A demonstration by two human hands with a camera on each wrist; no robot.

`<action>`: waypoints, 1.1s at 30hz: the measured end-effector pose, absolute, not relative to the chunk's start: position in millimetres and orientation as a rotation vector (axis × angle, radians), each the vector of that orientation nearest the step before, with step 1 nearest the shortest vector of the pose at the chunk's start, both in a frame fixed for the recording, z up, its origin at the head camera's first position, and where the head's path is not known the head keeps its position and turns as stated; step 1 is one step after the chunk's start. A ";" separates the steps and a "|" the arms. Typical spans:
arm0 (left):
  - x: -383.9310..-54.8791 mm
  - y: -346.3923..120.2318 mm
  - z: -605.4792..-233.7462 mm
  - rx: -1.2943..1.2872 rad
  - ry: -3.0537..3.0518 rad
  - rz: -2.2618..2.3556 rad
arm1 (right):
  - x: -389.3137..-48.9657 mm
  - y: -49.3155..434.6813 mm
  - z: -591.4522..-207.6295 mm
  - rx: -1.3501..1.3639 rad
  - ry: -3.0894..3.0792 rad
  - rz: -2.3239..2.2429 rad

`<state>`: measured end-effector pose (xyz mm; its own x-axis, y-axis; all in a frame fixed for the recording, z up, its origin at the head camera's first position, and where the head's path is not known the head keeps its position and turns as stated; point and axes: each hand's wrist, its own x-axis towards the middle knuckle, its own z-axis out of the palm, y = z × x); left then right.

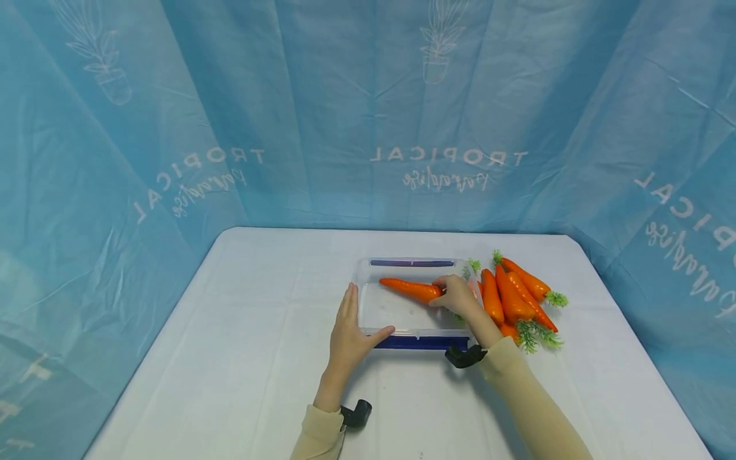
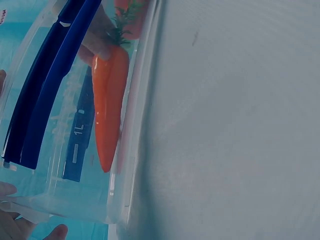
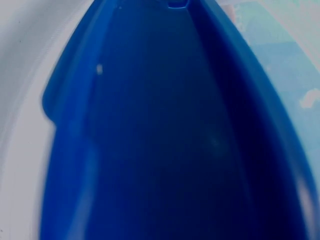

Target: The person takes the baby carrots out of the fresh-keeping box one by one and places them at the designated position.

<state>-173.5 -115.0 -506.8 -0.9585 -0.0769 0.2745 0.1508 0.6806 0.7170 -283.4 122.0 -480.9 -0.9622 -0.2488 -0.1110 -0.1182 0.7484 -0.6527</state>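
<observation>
A clear plastic box [image 1: 368, 306] with blue clips [image 2: 37, 110] stands on the table. One orange carrot [image 1: 405, 289] is inside it, tip toward the left, low over the floor of the box. My right hand [image 1: 458, 297] reaches over the right side and pinches the carrot near its leafy end. My left hand [image 1: 347, 332] lies along the box's left side, fingers straight and thumb over the front left corner. In the left wrist view, the carrot [image 2: 109, 107] and its green leaves show through the clear wall. A blue clip [image 3: 160, 120] fills most of the right wrist view.
Several more carrots [image 1: 512, 297] with green tops are piled on the white table [image 1: 276, 319], close against the box's right side. A blue printed curtain [image 1: 322, 115] hangs behind the table and at both sides.
</observation>
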 end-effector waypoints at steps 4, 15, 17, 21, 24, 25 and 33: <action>-173.2 -114.8 -506.9 -0.057 -2.612 -1.154 | -282.0 121.7 -479.9 -0.320 2.770 -1.033; -173.4 -113.4 -504.8 -0.031 -2.625 -1.154 | -272.0 122.2 -470.1 -0.385 2.800 -1.175; -173.3 -113.2 -505.5 -0.023 -2.623 -1.156 | -267.9 123.2 -468.1 -0.399 2.826 -1.187; -172.8 -112.6 -507.0 -0.018 -2.620 -1.149 | -256.0 128.8 -462.5 -0.409 2.896 -1.236; -172.9 -112.6 -508.6 -0.012 -2.626 -1.137 | -245.4 134.8 -456.7 -0.380 2.935 -1.310; -173.1 -112.7 -509.1 -0.010 -2.626 -1.137 | -241.8 137.2 -454.2 -0.361 2.940 -1.338; -175.3 -112.5 -510.0 -0.010 -2.629 -1.130 | -216.6 160.5 -440.0 -0.184 3.041 -1.563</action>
<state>-175.3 -112.5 -510.0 -0.9611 -0.1024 0.2565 0.1156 0.6943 0.7103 -216.6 160.5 -440.0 -0.9547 0.0337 0.2955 -0.2207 0.5859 -0.7798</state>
